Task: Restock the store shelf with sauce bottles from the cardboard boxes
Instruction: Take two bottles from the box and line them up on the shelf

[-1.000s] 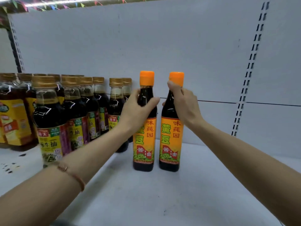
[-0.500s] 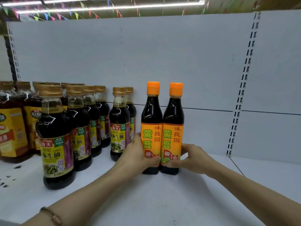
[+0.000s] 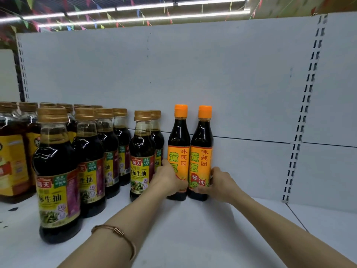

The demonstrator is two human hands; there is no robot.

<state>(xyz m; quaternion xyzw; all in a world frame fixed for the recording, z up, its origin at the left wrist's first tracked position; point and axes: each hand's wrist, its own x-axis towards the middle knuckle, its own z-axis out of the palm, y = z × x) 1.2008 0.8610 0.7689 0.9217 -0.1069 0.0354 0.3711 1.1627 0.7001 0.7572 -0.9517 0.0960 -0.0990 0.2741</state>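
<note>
Left hand (image 3: 170,178) gripping left orange-capped bottle (image 3: 178,151) low on its label; right hand (image 3: 218,183) gripping right orange-capped bottle (image 3: 201,151) likewise. Both upright, touching, against back panel (image 3: 231,84), just right of gold-capped bottles (image 3: 144,155). Each hand equally near.

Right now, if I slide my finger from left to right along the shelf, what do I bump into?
Yellow-labelled jug → gold-capped sauce bottles → left hand → left orange-capped bottle → right orange-capped bottle → right hand → bare white shelf.
</note>
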